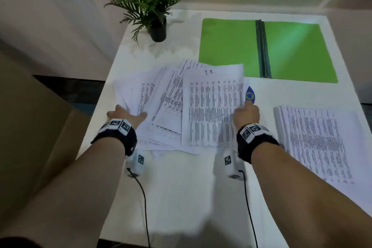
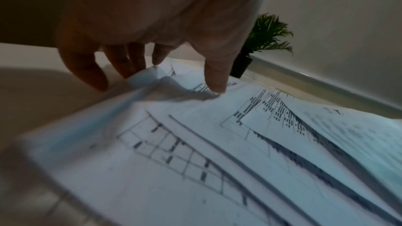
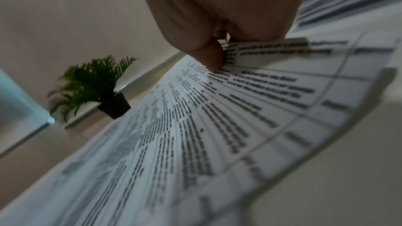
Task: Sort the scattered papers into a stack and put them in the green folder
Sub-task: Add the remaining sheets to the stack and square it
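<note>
Head view: both hands, left hand (image 1: 125, 116) and right hand (image 1: 246, 113), grip the fanned papers (image 1: 211, 106) at mid-frame, green folder (image 1: 227, 42) open upper right.

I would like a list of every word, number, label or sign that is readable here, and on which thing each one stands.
No text can be read.
Scattered papers: printed tables, too blurred.
Stack: printed text, too small.
Sticker: a green ring on blue, no letters.
Wrist bands: black-and-white square markers, no words.
Green folder and plant pot: no label visible.
</note>
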`<state>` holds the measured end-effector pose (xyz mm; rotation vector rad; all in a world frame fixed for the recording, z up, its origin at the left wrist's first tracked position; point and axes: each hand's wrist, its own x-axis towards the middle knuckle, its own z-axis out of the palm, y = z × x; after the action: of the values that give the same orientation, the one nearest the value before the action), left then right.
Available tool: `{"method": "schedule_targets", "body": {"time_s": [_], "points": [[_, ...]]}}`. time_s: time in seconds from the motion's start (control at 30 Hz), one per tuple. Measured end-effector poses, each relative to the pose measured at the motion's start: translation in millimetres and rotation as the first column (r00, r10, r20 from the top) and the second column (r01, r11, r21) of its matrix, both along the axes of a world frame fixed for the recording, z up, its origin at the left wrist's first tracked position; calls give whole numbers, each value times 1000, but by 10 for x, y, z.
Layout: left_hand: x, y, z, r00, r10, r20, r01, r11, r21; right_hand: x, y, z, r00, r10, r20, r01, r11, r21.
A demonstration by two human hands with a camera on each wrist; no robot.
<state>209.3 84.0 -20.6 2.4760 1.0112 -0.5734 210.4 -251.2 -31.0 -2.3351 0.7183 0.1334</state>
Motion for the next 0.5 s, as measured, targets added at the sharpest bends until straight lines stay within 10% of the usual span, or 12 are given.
{"method": "schedule_targets", "body": {"time_s": [0.5], "points": [[-111, -405, 51, 852, 10, 524, 225, 896, -383, -117, 695, -168, 934, 355, 40, -350, 931, -105]]}}
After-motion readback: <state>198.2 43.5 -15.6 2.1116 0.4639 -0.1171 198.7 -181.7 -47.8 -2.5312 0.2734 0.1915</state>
